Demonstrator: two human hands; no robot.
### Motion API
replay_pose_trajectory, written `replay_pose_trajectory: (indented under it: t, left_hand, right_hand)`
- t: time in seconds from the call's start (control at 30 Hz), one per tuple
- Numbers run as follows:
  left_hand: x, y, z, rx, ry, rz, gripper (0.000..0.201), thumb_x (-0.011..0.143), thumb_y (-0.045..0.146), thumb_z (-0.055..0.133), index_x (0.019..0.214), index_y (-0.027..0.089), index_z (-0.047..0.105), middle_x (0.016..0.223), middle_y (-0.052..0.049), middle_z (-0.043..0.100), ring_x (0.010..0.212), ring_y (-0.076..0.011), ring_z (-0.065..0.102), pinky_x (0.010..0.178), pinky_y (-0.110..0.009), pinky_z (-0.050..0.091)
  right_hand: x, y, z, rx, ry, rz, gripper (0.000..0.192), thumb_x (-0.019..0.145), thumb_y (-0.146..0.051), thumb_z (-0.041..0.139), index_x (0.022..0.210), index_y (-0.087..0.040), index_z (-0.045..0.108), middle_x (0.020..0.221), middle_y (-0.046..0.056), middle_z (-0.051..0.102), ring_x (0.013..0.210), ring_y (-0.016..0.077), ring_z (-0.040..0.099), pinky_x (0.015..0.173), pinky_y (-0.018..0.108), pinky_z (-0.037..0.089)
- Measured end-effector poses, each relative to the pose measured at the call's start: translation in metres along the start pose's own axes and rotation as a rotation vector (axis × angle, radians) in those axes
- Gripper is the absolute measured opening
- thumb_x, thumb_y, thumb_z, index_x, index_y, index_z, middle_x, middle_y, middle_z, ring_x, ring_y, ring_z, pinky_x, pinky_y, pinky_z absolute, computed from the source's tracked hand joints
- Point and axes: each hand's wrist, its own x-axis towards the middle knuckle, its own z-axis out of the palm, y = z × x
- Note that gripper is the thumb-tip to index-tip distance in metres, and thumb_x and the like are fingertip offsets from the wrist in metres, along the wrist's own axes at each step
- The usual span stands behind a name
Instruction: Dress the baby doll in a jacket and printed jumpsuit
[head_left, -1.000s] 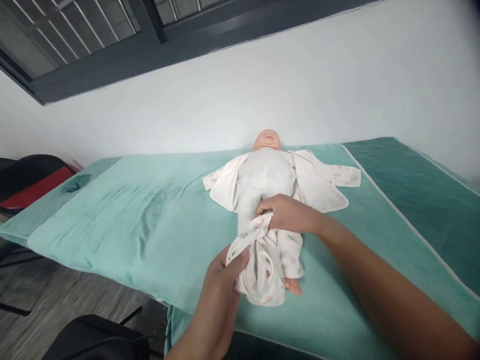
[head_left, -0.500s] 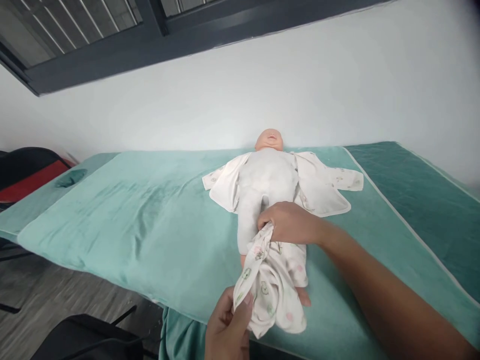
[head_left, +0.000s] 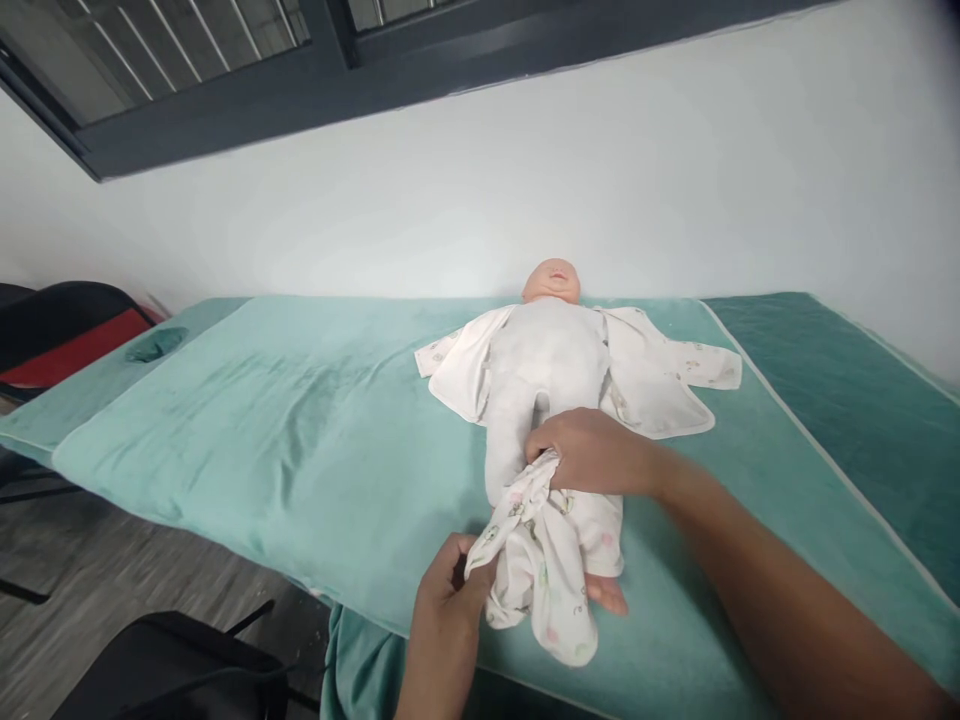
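Note:
A baby doll (head_left: 551, 345) with a white cloth body lies on its back on the green-covered bed. White baby pants (head_left: 551, 560) with a small printed pattern are bunched over its lower legs; one leg, on the right, passes through them and its bare foot (head_left: 606, 594) sticks out. My right hand (head_left: 589, 450) is closed on the gathered waist part, above the doll's legs. With thumb and fingers my left hand (head_left: 454, 590) pinches the left edge of the pants near the bed's front edge. The other foot is hidden by the cloth.
An open printed baby jacket (head_left: 660, 385) spreads under the doll's torso, sleeves out to both sides. The bed cover (head_left: 225, 430) reaches the white wall behind. Black chairs stand at the left (head_left: 75, 330) and front left (head_left: 172, 665). A dark-framed window is above.
My left hand has moved up slightly and drawn the pants' left edge closer to the doll's leg. My right hand keeps its grip. The view has shifted slightly.

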Motion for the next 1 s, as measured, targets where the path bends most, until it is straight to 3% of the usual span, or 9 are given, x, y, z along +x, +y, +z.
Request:
replay_pose_trajectory:
  t: [0.23, 0.43, 0.73, 1.0]
  left_hand:
    - [-0.002, 0.010, 0.002, 0.197, -0.126, 0.087, 0.024, 0.087, 0.040, 0.054, 0.078, 0.018, 0.058, 0.070, 0.003, 0.050, 0.066, -0.0114, 0.040, 0.060, -0.022, 0.033]
    - [0.009, 0.010, 0.002, 0.244, -0.084, 0.185, 0.028, 0.090, 0.045, 0.051, 0.081, 0.019, 0.055, 0.072, 0.002, 0.051, 0.067, -0.0124, 0.042, 0.061, -0.023, 0.035]
    - [0.059, 0.023, 0.002, 0.339, -0.005, 0.445, 0.023, 0.093, 0.040, 0.047, 0.088, 0.020, 0.057, 0.082, 0.000, 0.062, 0.075, -0.0146, 0.054, 0.067, -0.025, 0.042]
    - [0.115, 0.049, 0.008, 0.496, -0.018, 0.645, 0.012, 0.090, 0.028, 0.046, 0.090, 0.021, 0.056, 0.085, 0.001, 0.063, 0.080, -0.0146, 0.057, 0.074, -0.026, 0.045]
  right_hand:
    - [-0.002, 0.001, -0.004, 0.117, 0.010, -0.039, 0.010, 0.074, -0.021, 0.056, 0.079, -0.023, 0.064, 0.083, -0.003, 0.071, 0.075, 0.0152, 0.060, 0.066, 0.026, 0.035]
    - [-0.003, 0.004, -0.007, 0.258, -0.005, -0.057, 0.009, 0.078, -0.029, 0.060, 0.082, -0.021, 0.064, 0.085, -0.003, 0.070, 0.078, 0.0161, 0.060, 0.066, 0.026, 0.036]
    - [-0.004, 0.007, -0.011, 0.383, -0.054, -0.009, 0.038, 0.075, -0.056, 0.068, 0.093, -0.022, 0.067, 0.093, 0.000, 0.070, 0.086, 0.0215, 0.062, 0.069, 0.027, 0.040]
    - [-0.004, 0.006, -0.014, 0.484, -0.070, -0.002, 0.039, 0.075, -0.051, 0.070, 0.105, -0.027, 0.067, 0.107, -0.002, 0.071, 0.099, 0.0251, 0.063, 0.079, 0.029, 0.045]
